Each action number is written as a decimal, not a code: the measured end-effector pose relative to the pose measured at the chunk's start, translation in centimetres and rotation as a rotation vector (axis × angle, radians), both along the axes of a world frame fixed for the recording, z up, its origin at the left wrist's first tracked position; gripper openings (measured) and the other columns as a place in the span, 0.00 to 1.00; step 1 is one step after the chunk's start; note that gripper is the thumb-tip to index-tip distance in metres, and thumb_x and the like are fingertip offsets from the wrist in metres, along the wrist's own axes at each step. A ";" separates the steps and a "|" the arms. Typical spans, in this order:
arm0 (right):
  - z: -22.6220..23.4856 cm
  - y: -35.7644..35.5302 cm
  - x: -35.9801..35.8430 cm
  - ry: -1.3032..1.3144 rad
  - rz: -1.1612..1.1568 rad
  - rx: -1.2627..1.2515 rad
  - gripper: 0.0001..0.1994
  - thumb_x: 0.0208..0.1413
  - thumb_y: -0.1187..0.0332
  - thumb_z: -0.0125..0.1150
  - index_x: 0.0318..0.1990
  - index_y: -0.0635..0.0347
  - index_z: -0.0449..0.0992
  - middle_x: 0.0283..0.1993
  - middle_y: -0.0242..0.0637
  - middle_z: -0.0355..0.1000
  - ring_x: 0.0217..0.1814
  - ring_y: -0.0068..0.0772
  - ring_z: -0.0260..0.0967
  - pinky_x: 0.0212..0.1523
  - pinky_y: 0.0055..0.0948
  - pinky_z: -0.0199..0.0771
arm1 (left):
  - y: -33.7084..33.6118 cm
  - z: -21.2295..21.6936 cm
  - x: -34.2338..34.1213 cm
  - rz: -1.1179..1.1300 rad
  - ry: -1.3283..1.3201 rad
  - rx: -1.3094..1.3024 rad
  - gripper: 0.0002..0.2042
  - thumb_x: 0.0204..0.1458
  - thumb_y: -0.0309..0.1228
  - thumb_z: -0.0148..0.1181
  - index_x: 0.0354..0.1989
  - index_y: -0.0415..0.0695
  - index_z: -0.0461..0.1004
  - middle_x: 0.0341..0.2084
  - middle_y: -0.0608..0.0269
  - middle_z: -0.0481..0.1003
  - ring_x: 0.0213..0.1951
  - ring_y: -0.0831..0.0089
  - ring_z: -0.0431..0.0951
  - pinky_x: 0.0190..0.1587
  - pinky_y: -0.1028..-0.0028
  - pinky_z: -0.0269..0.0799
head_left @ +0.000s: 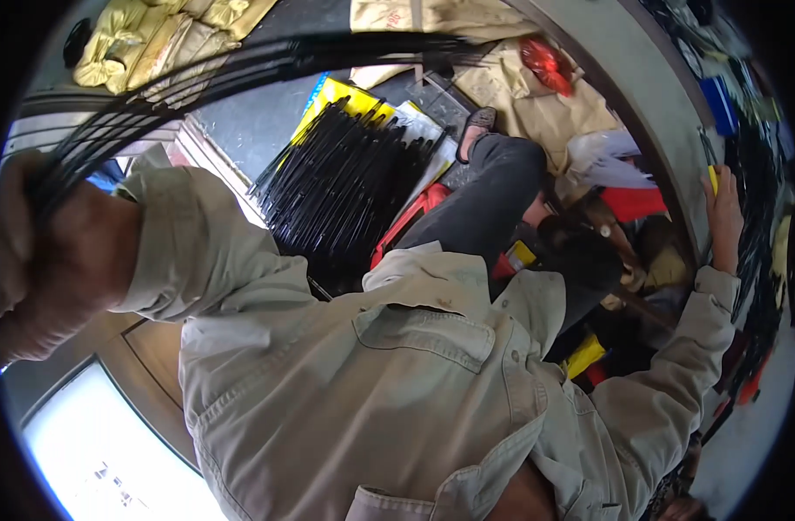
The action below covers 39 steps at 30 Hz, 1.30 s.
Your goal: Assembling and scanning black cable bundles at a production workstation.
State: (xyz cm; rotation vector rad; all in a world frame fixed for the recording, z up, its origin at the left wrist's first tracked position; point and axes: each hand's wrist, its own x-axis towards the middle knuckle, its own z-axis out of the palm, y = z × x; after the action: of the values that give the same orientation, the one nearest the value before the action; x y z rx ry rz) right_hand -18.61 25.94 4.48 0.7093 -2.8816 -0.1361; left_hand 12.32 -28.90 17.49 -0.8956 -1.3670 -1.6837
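The left hand [67, 260] had its grip closed round thin, glossy black strips [284, 65], arching above the dark floor [241, 117]. The right hand [726, 221] was at a yellow-handled tool [714, 181]; I couldn't tell its grip.

You wear a beige shirt [311, 382] with buttons, a flap pocket [428, 337] mid-frame, bunched sleeves, dark trousers [458, 213] and a patterned shoe [480, 120].

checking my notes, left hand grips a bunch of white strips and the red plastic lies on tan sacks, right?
Not quite: the strips gripped by the left hand are black, not white, as the head view shows. The red plastic does lie on tan sacks.
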 end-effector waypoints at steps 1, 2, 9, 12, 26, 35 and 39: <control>-1.1 1.0 -1.3 0.009 0.055 -0.027 0.16 0.57 0.64 0.52 0.50 0.58 0.63 0.47 0.46 0.66 0.47 0.50 0.65 0.43 0.36 0.67 | -0.6 -0.5 0.8 0.083 -0.075 -0.075 0.15 0.56 0.45 0.46 0.37 0.45 0.64 0.23 0.68 0.62 0.23 0.79 0.62 0.24 0.81 0.58; -1.8 2.5 -2.3 0.029 0.086 -0.041 0.16 0.57 0.63 0.52 0.50 0.58 0.64 0.47 0.46 0.66 0.47 0.51 0.65 0.44 0.37 0.66 | -1.2 -1.9 0.4 0.143 -0.138 -0.137 0.16 0.55 0.45 0.48 0.28 0.44 0.66 0.25 0.66 0.66 0.24 0.80 0.64 0.23 0.82 0.59; -1.9 6.5 -2.0 0.207 0.054 -0.186 0.14 0.52 0.66 0.57 0.46 0.59 0.70 0.45 0.45 0.69 0.48 0.47 0.66 0.47 0.36 0.67 | -0.3 -30.0 -11.6 0.461 -1.044 -0.599 0.18 0.54 0.32 0.53 0.53 0.39 0.67 0.38 0.47 0.74 0.39 0.63 0.75 0.46 0.70 0.67; 0.0 8.4 -1.7 0.210 -0.269 0.007 0.08 0.50 0.65 0.57 0.35 0.56 0.70 0.37 0.45 0.68 0.41 0.51 0.67 0.39 0.43 0.69 | -3.7 -44.8 -9.2 0.667 -1.245 -0.797 0.33 0.52 0.45 0.53 0.64 0.47 0.50 0.50 0.44 0.67 0.51 0.49 0.68 0.51 0.63 0.64; 2.1 8.5 -2.2 0.351 -1.126 -0.187 0.22 0.37 0.60 0.65 0.41 0.63 0.72 0.39 0.44 0.73 0.41 0.42 0.73 0.37 0.41 0.71 | 14.1 -33.3 -18.0 0.255 -0.772 -0.658 0.26 0.53 0.29 0.54 0.60 0.36 0.56 0.52 0.42 0.65 0.52 0.52 0.67 0.55 0.63 0.61; 4.8 13.6 -2.4 0.261 -0.999 -0.513 0.12 0.37 0.64 0.59 0.29 0.62 0.78 0.34 0.49 0.74 0.39 0.49 0.73 0.38 0.42 0.72 | 29.3 -19.0 -21.8 -0.194 -0.274 -1.003 0.17 0.51 0.27 0.54 0.49 0.37 0.68 0.45 0.46 0.68 0.48 0.50 0.68 0.52 0.62 0.62; 5.1 14.8 -3.3 0.241 -0.930 -0.370 0.12 0.36 0.64 0.61 0.30 0.58 0.79 0.34 0.45 0.75 0.38 0.46 0.73 0.36 0.40 0.71 | 37.2 -15.8 -25.6 -0.285 -0.019 -1.092 0.18 0.48 0.26 0.56 0.49 0.38 0.68 0.47 0.47 0.67 0.49 0.50 0.67 0.51 0.61 0.61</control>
State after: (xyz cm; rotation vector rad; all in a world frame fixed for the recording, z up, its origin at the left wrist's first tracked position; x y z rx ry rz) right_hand -21.90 40.69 9.56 -0.6773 -2.6319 0.1837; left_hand -13.28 8.29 1.73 -1.7178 -2.2892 -1.0237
